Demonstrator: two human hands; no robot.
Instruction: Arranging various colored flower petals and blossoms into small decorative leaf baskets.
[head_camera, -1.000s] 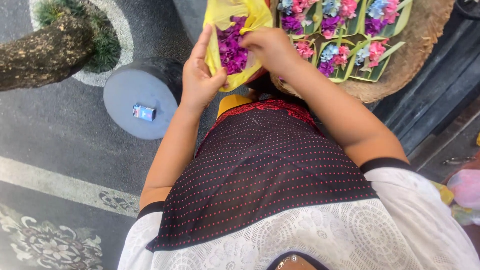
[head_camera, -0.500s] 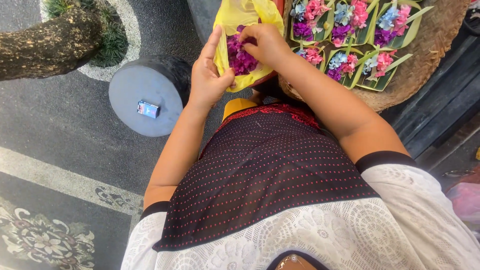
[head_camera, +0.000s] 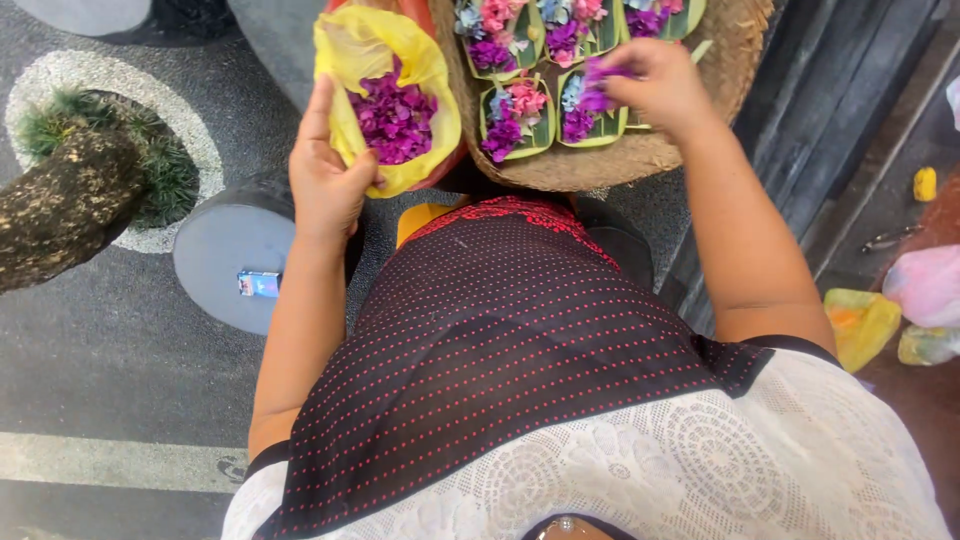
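The left hand (head_camera: 322, 175) grips the yellow plastic bag (head_camera: 385, 60) of purple petals (head_camera: 392, 118) just left of the woven tray (head_camera: 600, 165). The right hand (head_camera: 655, 85) pinches a few petals over the tray's leaf offerings (head_camera: 515, 120). Petals look light, soft and easily bruised, best taken in loose fingertip pinches.

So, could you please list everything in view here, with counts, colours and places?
yellow plastic bag: one, yellow, top left of centre, holding purple petals
woven basket: one, tan, top centre
leaf trays: several, green, in the basket, filled with pink, blue and purple flowers
round block: one, grey, on the ground at left
small box: one, blue, on the block
tree trunk: one, brown, far left
bags: pink and yellow, right edge
left hand: holds the bag
right hand: over the basket, pinching purple petals
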